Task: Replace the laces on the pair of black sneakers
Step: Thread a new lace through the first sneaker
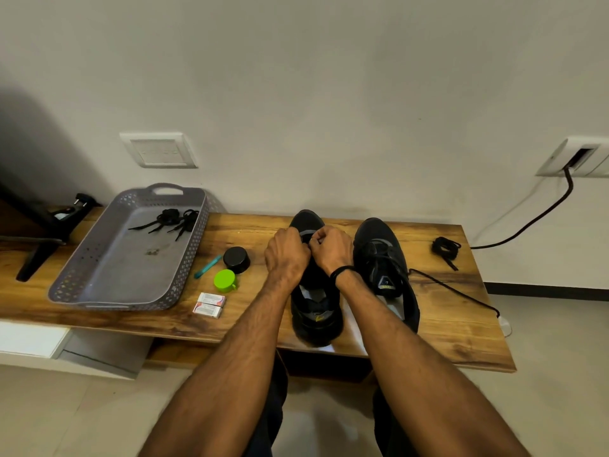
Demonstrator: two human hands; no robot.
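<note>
A: Black sneakers (385, 258), where?
B: Centre of the frame, on the bench (461, 324), 2 side by side.
A: Hands?
B: Curled: left hand (286, 255) and right hand (331, 247) pinch the lace (309, 241) over the leftward sneaker (313, 301).

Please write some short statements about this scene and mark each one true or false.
1. The left hand and the right hand both grip at the left sneaker. True.
2. The grey tray holds black laces. True.
3. The green cap lies inside the tray. False: it stands on the table, beside the black tin.
4. The coiled lace lies left of the tray. False: it lies right of the right sneaker.
</note>
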